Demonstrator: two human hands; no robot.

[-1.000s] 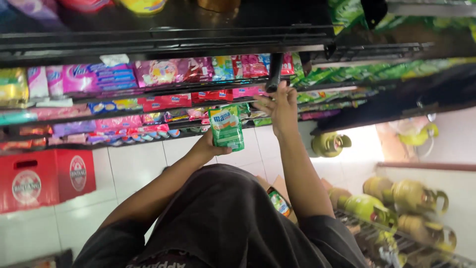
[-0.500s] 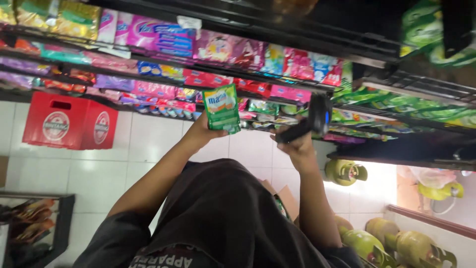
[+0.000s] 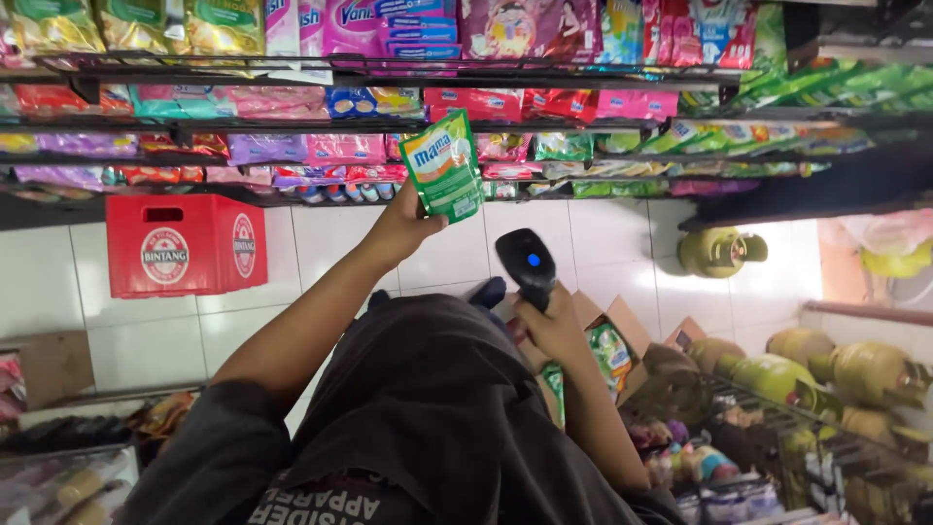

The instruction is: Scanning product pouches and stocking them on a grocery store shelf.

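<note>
Before the far shelves (image 3: 466, 126), the left hand (image 3: 403, 226) gripped a green pouch (image 3: 442, 167) held up facing the black scanner (image 3: 528, 264), which the right hand (image 3: 556, 329) clasped nearer, aimed for reading.

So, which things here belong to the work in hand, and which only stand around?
In hand:
- green pouch, held by the left hand
- black handheld scanner, held by the right hand

Standing around:
- red crate
- green gas cylinders
- cardboard box
- shelf packets
</note>
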